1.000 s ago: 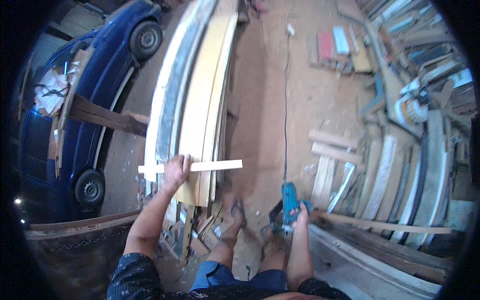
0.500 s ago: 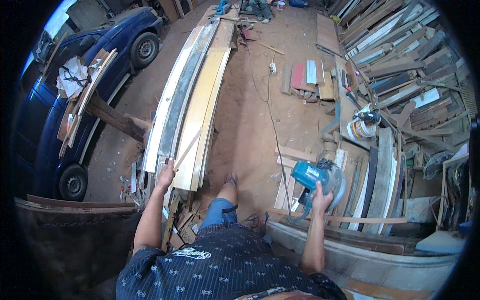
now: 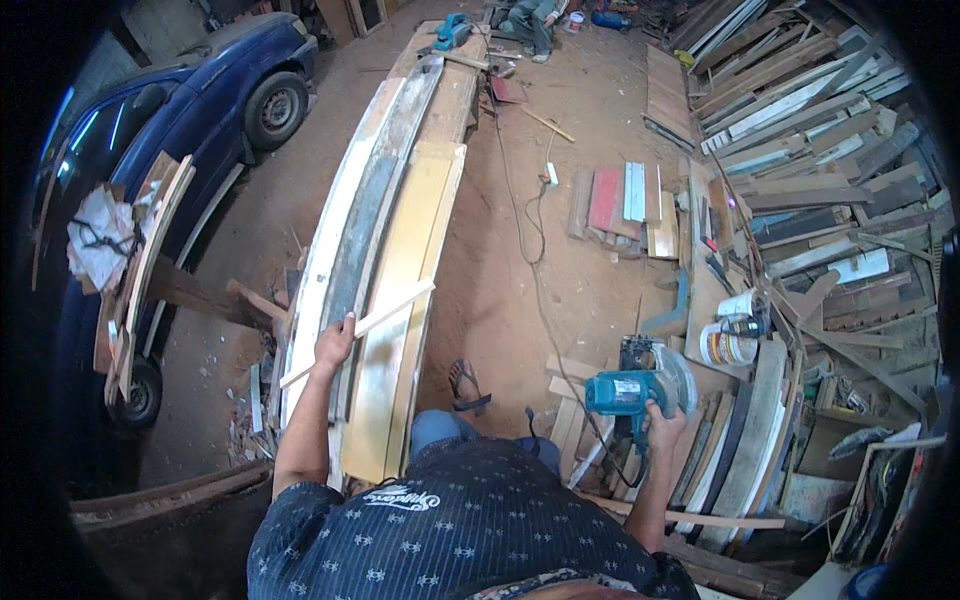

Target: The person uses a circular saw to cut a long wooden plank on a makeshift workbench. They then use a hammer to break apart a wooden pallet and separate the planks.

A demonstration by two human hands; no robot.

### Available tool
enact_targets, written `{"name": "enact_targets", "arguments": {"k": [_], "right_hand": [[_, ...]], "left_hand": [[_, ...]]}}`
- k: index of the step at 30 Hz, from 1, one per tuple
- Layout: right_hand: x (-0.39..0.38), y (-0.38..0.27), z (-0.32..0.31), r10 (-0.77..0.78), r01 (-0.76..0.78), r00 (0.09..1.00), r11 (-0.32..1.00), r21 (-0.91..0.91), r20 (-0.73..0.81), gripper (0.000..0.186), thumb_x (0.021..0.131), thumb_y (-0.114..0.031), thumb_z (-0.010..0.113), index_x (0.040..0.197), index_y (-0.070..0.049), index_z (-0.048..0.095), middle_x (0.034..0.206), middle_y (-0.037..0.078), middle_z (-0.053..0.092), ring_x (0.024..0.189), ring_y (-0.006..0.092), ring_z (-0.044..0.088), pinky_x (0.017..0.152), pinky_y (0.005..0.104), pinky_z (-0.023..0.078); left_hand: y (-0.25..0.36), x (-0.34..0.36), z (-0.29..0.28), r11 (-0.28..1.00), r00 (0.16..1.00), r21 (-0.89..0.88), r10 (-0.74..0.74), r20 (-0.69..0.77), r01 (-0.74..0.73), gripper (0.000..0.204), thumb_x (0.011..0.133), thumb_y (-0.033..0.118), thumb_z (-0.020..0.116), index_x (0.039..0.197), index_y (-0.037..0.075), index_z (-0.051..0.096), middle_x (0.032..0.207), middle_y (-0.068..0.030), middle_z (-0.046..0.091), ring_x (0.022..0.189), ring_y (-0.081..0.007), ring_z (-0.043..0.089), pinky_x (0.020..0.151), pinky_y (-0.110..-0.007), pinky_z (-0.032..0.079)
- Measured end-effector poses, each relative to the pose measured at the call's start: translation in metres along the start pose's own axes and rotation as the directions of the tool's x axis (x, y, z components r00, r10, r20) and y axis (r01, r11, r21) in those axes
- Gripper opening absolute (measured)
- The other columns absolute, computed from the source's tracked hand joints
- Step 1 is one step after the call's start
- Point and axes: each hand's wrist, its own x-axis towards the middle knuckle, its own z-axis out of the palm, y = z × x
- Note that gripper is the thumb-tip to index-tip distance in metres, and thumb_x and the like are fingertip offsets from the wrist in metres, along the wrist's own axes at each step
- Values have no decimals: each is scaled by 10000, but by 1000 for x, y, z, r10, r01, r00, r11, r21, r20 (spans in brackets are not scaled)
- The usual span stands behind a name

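My left hand (image 3: 335, 342) is closed around a thin wooden strip (image 3: 398, 304), which slants across the long boards on the bench. Under it lie a white board, a weathered grey board (image 3: 366, 235) and a yellow board (image 3: 436, 185), side by side. On my other side, my right hand (image 3: 664, 428) grips a teal circular saw (image 3: 620, 392) by its handle, held in the air beside my body. The saw's round guard (image 3: 677, 375) faces away from me, and its dark cord hangs below. The right fingers are partly hidden behind the handle.
A blue car (image 3: 190, 95) stands at left, near scrap boards with a plastic bag (image 3: 100, 240). A teal power tool (image 3: 452, 32) rests at the bench's far end; beyond it another person (image 3: 532, 25) sits. Timber piles (image 3: 800, 150) and a white bucket (image 3: 728, 345) line the right. A cord (image 3: 541, 290) crosses the floor.
I have stepped forward along the bench. The strip in my left hand has swung to lie more crosswise over the boards. The saw has tilted, its base now pointing farther forward.
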Motion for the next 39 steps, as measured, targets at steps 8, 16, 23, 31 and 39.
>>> {"name": "enact_targets", "arguments": {"k": [8,16,23,31,39], "right_hand": [[90,-84,81,-148,151,988,984,-92,42,230,867,-206,760,938,-3,680,612,-15,544,472,84,475,427,252,358],[222,-90,139,-104,114,987,991,-76,124,226,879,-215,738,972,-13,694,605,-26,533,478,68,461,426,248,346],[326,-87,188,-59,120,960,970,-211,273,379,850,-269,761,1087,22,700,943,86,715,872,193,643,854,339,488],[376,-117,191,63,62,942,933,-355,330,367,852,-267,744,1050,37,687,878,72,684,800,157,593,780,323,482],[380,-106,202,45,97,951,897,-432,307,373,851,-230,753,1076,58,678,913,76,695,836,172,615,808,328,487]], "left_hand": [[96,115,-70,984,977,65,155,146,-165,853,875,770,400,1135,6,676,1122,-289,664,1113,-426,618,952,-469,466],[185,174,-69,952,944,-118,298,143,-282,732,821,673,648,1127,8,661,1025,-207,680,974,-335,642,850,-415,495],[238,201,-27,962,980,-200,196,34,-186,531,861,448,724,1105,-18,655,854,-160,656,798,-246,618,763,-395,493],[348,314,13,547,982,-816,-82,169,186,534,942,346,658,1220,-67,465,964,-164,631,785,-202,642,594,-342,548],[348,458,35,588,962,-793,-273,-5,163,513,886,332,730,1142,-84,574,980,-177,656,824,-262,680,631,-390,602]]}}
